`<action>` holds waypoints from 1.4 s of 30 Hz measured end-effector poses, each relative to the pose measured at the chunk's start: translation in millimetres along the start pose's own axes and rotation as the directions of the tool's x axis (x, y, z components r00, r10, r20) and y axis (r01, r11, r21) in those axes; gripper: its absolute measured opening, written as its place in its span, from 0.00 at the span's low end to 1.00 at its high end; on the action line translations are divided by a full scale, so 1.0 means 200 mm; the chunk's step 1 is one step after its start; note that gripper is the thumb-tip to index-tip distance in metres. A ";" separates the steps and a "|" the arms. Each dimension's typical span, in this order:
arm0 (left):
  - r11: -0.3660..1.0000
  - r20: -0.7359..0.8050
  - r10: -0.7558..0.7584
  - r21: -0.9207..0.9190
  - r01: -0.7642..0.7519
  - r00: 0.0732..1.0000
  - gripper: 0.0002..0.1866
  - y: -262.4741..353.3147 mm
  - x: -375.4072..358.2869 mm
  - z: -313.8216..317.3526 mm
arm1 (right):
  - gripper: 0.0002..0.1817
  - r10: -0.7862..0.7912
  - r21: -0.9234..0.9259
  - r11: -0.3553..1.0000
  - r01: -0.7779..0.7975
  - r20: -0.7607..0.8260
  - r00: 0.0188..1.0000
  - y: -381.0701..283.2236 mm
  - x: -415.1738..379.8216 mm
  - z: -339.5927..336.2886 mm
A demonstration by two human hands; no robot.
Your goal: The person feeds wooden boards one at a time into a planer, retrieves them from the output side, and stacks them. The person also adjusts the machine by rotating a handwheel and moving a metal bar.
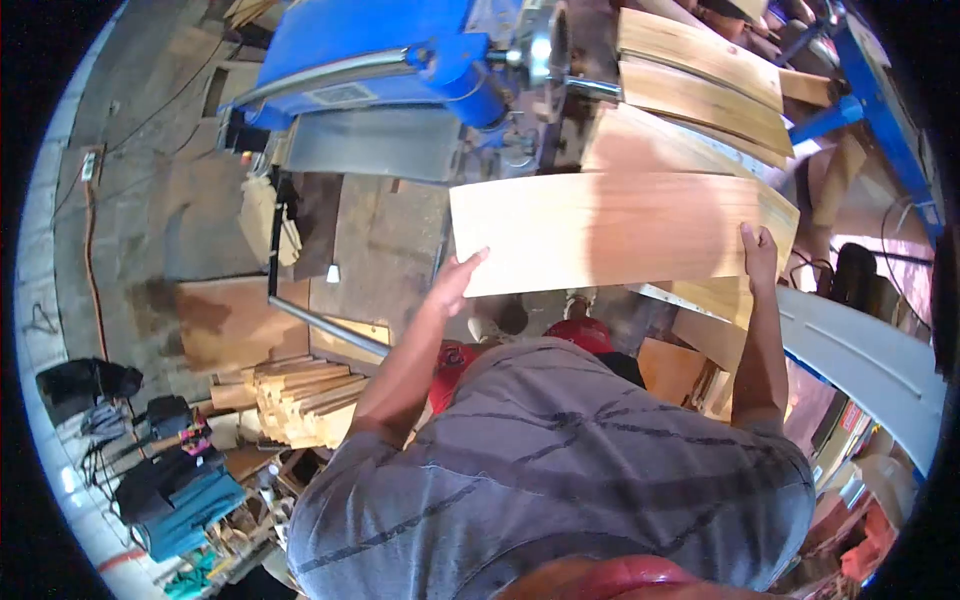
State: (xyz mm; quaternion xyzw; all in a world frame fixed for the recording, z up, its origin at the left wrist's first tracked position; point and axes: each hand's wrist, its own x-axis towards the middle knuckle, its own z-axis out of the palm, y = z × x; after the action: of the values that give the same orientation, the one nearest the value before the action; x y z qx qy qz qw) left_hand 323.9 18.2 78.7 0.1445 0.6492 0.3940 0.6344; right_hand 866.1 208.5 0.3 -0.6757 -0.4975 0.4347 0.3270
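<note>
A wide, pale wooden board [540,235] is held level in front of my body, with a shadow across its right half. My left hand [458,280] grips its lower left corner, thumb on top and fingers hidden underneath. At the right end my right hand [760,255] is closed on the board's edge, thumb on the upper face. Just beyond the board stands a blue machine [370,50] with a grey metal bed [370,142] and a round handwheel [540,55].
More boards [700,95] lie stacked at the upper right, beside a blue metal frame [885,110]. A pile of wood pieces [300,400] sits at lower left, near a metal bar [325,325]. Clothes and bags [170,480] lie farther left. A pale curved panel [860,350] is at right.
</note>
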 end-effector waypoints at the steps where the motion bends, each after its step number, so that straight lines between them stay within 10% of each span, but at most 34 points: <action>1: 1.000 -0.016 0.013 -0.007 -0.013 1.000 0.30 -0.01 -0.03 -0.11 | 0.17 -0.087 -0.004 0.996 0.087 0.014 0.996 -0.02 -0.03 0.10; 6: 0.999 -0.352 0.043 0.039 -0.031 0.935 0.41 -0.25 -0.18 -1.07 | 0.15 -0.116 0.102 0.991 0.088 0.304 0.945 -0.16 -0.30 0.66; 9: 0.934 -0.280 0.106 -0.301 -0.192 0.954 0.34 -0.23 -0.69 -1.26 | 0.19 -0.163 0.364 0.931 -0.023 0.471 0.867 -0.50 -0.61 1.05; 12: 0.825 -0.369 0.196 -0.440 -0.356 0.909 0.32 -0.48 -1.01 -1.59 | 0.26 -0.314 0.691 0.629 -0.356 0.645 0.697 -1.09 -0.99 1.44; 16: 0.687 -0.446 0.328 -0.493 -0.534 0.833 0.31 -0.67 -1.15 -1.91 | 0.29 -0.001 0.473 0.754 -0.456 0.695 0.719 -1.21 -1.16 2.07; 18: 0.651 -0.464 0.278 -0.553 -0.520 0.841 0.31 -0.66 -1.10 -2.00 | 0.26 -0.491 0.318 0.871 0.374 0.595 0.636 -0.94 -1.18 2.37; 20: 0.676 -0.612 0.094 -0.540 -0.502 0.785 0.30 -0.60 -0.98 -2.08 | 0.27 -0.699 0.015 0.547 0.837 0.558 0.447 -1.08 -1.38 2.43; 29: 0.641 -0.628 0.087 -0.559 -0.526 0.774 0.32 -0.26 -0.32 -2.06 | 0.19 -0.515 -0.414 0.368 0.833 0.655 0.553 -1.08 -1.57 2.51; 31: 0.710 -0.708 -0.107 -0.546 -0.445 0.698 0.34 0.06 -0.45 -1.88 | 0.18 -0.516 -0.456 0.327 0.828 0.648 0.561 -1.08 -1.56 2.53; 38: 0.535 -0.495 0.177 -0.677 -0.506 0.850 0.34 -0.01 0.17 -1.97 | 0.16 -0.566 -0.487 0.271 0.830 0.617 0.547 -0.96 -1.51 2.56; 42: 0.747 -0.451 0.081 -0.562 -0.354 0.889 0.31 -0.05 0.28 -2.05 | 0.17 -0.547 -0.473 0.268 0.839 0.642 0.537 -1.01 -1.53 2.55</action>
State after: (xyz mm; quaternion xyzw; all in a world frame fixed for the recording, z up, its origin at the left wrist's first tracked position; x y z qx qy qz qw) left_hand -65.3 -83.8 -16.1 -0.0835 0.5722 0.6819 0.4479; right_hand 283.9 -21.4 49.1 -0.3578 -0.9237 0.1094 0.0831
